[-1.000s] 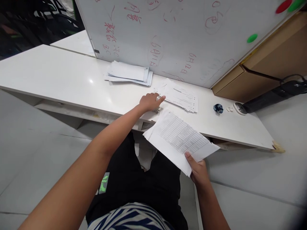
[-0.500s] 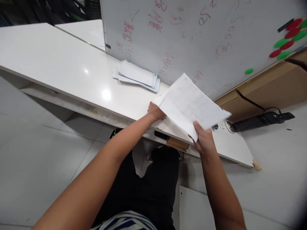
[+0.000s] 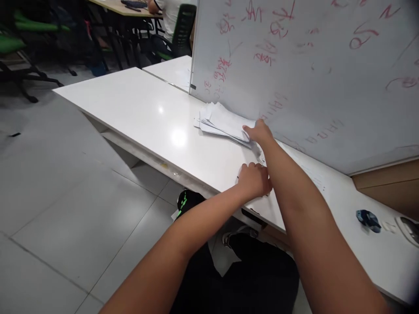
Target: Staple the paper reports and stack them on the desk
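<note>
A loose stack of white paper sheets (image 3: 225,122) lies on the white table, against the foot of the whiteboard. My right hand (image 3: 260,131) pinches the right end of this stack, thumb on top and the fingers mostly out of sight behind. Just below it, near the table's front edge, my left hand (image 3: 253,179) is closed in a fist resting on the tabletop. A small dark tip shows beside that fist, but what it holds is hidden. Right of my right forearm, a printed sheet (image 3: 312,174) lies on the table, partly covered by the arm.
The whiteboard (image 3: 304,65) with red writing stands along the table's (image 3: 131,104) back edge. A dark blue object (image 3: 368,220) sits on the right part of the table, by a cardboard box (image 3: 389,183). Behind are office chairs (image 3: 183,30) and a seated person.
My right hand has let go of the printed sheet, which now lies on the table, and has moved left onto the stack. The view has swung left. My left hand stays closed.
</note>
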The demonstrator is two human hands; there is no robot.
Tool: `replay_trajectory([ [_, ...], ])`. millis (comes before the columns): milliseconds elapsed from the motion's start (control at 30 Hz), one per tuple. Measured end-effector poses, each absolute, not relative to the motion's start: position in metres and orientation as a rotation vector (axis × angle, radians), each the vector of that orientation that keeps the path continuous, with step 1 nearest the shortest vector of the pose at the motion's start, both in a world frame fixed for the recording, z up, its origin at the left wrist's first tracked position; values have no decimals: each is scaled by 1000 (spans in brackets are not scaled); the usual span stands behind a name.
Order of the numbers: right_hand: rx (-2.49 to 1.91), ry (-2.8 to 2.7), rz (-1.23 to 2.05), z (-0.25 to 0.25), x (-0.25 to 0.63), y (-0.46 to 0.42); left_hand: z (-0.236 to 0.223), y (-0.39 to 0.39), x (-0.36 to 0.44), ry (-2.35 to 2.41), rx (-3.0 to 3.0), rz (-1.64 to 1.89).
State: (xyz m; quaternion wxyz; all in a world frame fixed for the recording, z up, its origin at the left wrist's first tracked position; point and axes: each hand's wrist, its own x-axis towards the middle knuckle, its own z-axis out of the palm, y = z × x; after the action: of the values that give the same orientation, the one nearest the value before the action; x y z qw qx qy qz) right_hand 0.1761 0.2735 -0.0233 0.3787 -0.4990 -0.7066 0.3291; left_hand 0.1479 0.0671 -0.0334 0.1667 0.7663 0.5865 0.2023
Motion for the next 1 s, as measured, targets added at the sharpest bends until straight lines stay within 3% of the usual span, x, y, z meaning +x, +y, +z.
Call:
replay_trajectory([
  [167,-1595,-1964,231,-28,269,234,-45,65,155,1794,2224,766],
  [267,-1607,-2088,68,-31,332,180,-50,59,158,1818,2293,883],
  [500,-1735,-2117,144,-74,381,91,-52,66,139,2079,2217,739],
  [700,-1702,-2068,119,-75,377,93,-39,103,111,2430,2010,545],
  [1000,-1679,-2049,158,-75,379,92,-34,105,115,2472,1979,491],
])
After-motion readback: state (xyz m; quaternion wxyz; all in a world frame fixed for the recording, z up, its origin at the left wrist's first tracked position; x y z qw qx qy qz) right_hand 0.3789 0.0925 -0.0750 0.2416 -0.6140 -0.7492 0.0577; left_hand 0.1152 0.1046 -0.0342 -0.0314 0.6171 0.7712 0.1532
